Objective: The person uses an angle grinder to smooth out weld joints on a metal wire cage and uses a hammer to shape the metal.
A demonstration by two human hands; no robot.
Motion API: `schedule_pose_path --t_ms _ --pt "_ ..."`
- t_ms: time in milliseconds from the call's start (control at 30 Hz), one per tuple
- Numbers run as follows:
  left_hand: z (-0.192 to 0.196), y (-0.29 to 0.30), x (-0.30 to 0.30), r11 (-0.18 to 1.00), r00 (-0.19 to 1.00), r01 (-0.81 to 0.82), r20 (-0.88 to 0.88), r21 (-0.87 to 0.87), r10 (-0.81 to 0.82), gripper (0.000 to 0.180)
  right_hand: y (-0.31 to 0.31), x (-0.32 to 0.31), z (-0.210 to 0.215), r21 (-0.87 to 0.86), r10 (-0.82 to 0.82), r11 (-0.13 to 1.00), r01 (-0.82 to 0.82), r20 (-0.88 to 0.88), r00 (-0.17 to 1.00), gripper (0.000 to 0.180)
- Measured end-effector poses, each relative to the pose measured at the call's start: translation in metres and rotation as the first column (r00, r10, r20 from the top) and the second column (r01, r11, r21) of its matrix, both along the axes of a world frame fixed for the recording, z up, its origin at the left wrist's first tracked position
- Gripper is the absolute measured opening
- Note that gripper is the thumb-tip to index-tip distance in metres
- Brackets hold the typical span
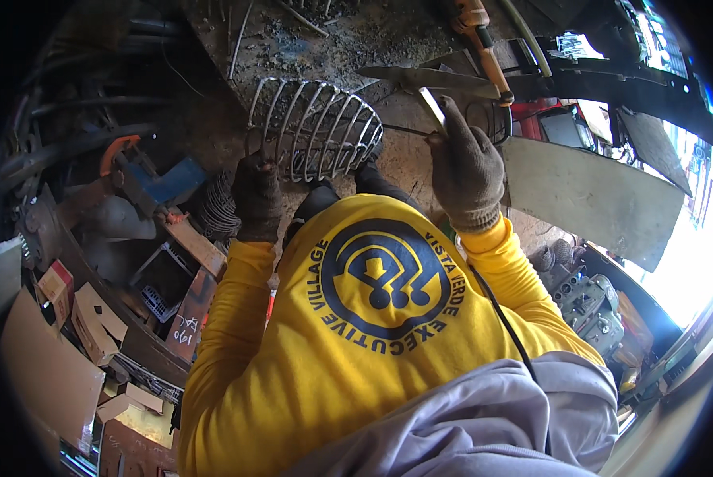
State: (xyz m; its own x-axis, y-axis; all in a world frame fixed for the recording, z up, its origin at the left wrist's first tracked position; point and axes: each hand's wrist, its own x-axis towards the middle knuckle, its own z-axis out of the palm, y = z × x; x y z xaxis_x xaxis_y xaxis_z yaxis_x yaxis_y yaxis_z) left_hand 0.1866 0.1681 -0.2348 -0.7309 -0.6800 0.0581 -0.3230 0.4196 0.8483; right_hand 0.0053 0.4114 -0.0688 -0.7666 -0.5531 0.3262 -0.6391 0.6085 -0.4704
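Note:
My left hand (257,191), in a dark work glove, closes on the left end of a curved metal-rod cage (317,131). The cage has several bent ribs joined by cross rods and is held out in front of my legs, below the bench edge. My right hand (469,171), gloved as well, is raised to the right of the cage and apart from it. Between its fingers is a short, pale, flat bar (432,110) pointing up and to the left. The lower part of the bar is hidden by the glove.
A workbench (348,40) strewn with metal scraps lies ahead. An orange power tool (477,32) rests at its right. At left are a blue vise-like tool (166,181), coiled wire (217,211) and cardboard boxes (96,324). A pale board (595,195) and metal machine part (591,310) stand right.

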Motion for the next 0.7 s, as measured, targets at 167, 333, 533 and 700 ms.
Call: schedule_pose_path --t_ms 167,333,533,700 --pt "0.008 0.002 -0.003 1.0 0.999 -0.004 0.048 -0.017 0.004 0.058 0.004 0.006 -0.003 0.207 -0.032 0.978 0.008 0.111 0.993 0.049" --pt "0.002 0.006 -0.003 0.997 0.998 -0.044 -0.055 -0.062 0.041 0.046 0.002 -0.005 -0.004 -0.103 0.014 0.995 -0.007 0.073 0.997 0.047" --pt "-0.026 0.01 0.014 0.936 0.994 -0.023 0.089 -0.351 0.058 0.018 0.016 0.007 -0.013 -0.198 -0.068 0.949 0.244 0.628 0.775 0.025" --pt "-0.027 -0.013 0.014 0.967 0.986 -0.104 0.105 -0.233 0.131 0.024 0.011 0.021 -0.009 -0.089 -0.085 0.96 0.264 0.809 0.582 0.027"
